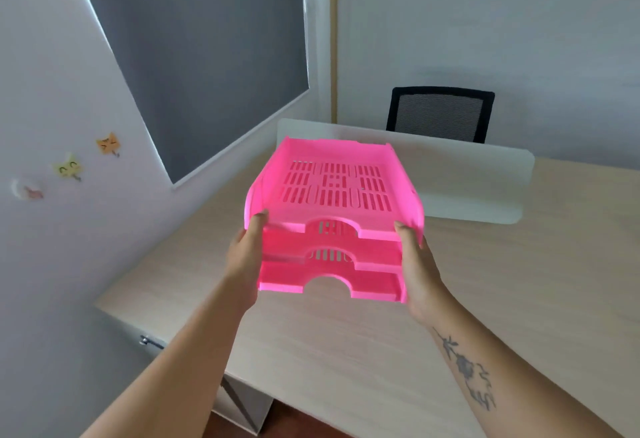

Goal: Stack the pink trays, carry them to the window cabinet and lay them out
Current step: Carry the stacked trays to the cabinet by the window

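At the centre of the frame, a stack of three pink trays (334, 216) is held above a pale wooden desk (485, 299); the top tray is empty, and no writing can be read on it. The left hand (246, 257) grips the stack's left side and the right hand (417, 269) its right, fingers clasped on the walls. Upper right stands a black mesh chair (440, 113) behind a white divider (467, 181). Cat stickers (69, 167) dot the wall at left.

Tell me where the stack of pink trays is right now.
In the head view, the stack of pink trays sits centre frame, held between the left hand and right hand over the wooden desk.
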